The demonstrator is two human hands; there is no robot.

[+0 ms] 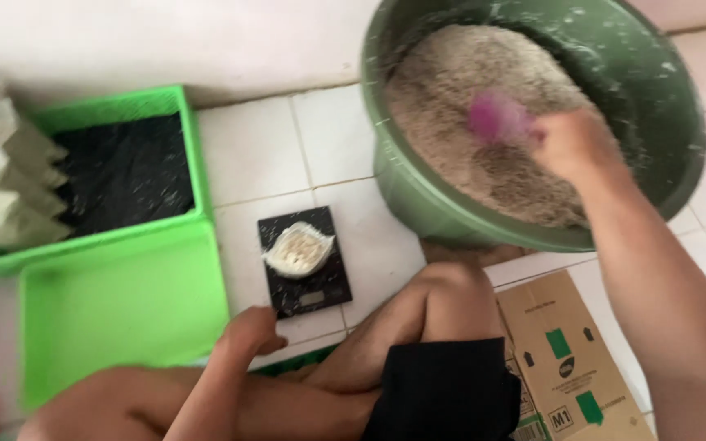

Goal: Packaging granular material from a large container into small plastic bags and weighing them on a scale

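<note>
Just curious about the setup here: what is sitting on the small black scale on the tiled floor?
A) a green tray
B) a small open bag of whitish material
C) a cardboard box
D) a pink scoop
B: the black scale carries a small open bag of whitish material; the pink scoop is in the right hand over the green basin.

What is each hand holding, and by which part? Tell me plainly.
The right hand grips a pink scoop by its near end, over the grain in the green tub. The left hand holds nothing, beside the black scale.
</note>
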